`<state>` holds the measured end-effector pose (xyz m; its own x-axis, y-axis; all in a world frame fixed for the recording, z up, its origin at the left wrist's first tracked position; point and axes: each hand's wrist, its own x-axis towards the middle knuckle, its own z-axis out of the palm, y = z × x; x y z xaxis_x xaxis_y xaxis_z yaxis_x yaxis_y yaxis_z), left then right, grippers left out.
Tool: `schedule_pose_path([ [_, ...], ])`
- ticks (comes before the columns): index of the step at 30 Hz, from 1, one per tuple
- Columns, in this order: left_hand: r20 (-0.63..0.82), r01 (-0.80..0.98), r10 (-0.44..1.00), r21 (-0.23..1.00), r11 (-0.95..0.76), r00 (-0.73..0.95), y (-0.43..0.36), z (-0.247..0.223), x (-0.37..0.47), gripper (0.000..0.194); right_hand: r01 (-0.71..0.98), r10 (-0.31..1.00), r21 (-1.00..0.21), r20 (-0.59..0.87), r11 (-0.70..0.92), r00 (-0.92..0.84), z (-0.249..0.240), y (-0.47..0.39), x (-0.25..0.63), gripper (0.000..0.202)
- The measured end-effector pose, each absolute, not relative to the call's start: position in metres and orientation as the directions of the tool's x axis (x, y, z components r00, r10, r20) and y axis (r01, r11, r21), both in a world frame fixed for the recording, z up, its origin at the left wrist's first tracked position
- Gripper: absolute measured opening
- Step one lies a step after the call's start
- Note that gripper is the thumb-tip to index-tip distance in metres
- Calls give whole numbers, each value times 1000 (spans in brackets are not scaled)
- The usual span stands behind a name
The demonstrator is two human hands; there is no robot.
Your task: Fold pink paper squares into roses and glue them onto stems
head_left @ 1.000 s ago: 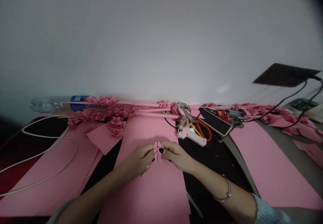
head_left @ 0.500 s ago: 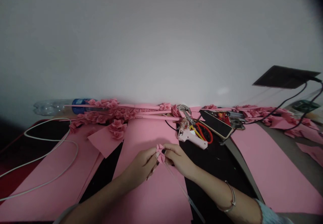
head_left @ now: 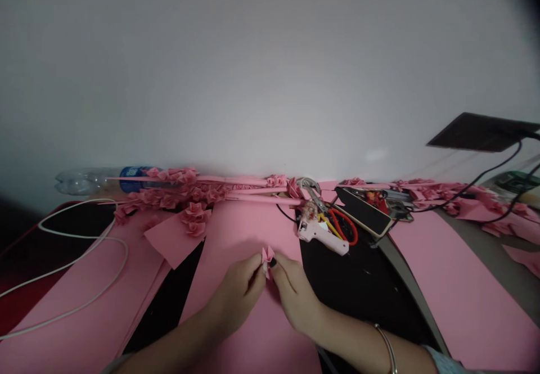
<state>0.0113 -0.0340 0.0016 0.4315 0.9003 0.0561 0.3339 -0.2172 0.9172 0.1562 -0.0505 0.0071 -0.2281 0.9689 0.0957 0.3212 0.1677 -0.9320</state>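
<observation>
A small folded pink paper flower (head_left: 267, 255) is pinched between my two hands, above a long pink paper sheet (head_left: 248, 230). My left hand (head_left: 240, 287) grips its left side, the fingers curled and partly hidden. My right hand (head_left: 293, 287) presses it from the right, with a dark-nailed thumb on the folds. The lower part of the flower lies behind my fingers. Beyond my right hand rests a pale pink glue gun (head_left: 323, 234), beside scissors with red handles (head_left: 349, 228).
Along the wall lie bunches of pink paper flowers (head_left: 196, 213) and a clear plastic bottle (head_left: 90, 181). A phone (head_left: 367, 212) sits right of the glue gun. More pink sheets flank both sides. A white cable (head_left: 80, 238) loops at left; a dark panel (head_left: 481, 132) stands at right.
Both hands have closed in more tightly around the paper flower, and its top now looks narrower. My wrists have turned slightly. Nothing was let go.
</observation>
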Motion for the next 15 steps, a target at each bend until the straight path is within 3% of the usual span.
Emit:
schedule_pose_path([
  [5,-142,262,874,965,17,464,-33,4,9,32,260,963,-954,78,147,-259,3,-48,159,28],
  [15,-175,104,854,984,142,490,-31,7,10,34,50,950,-998,19,36,-312,-8,-43,164,35],
])
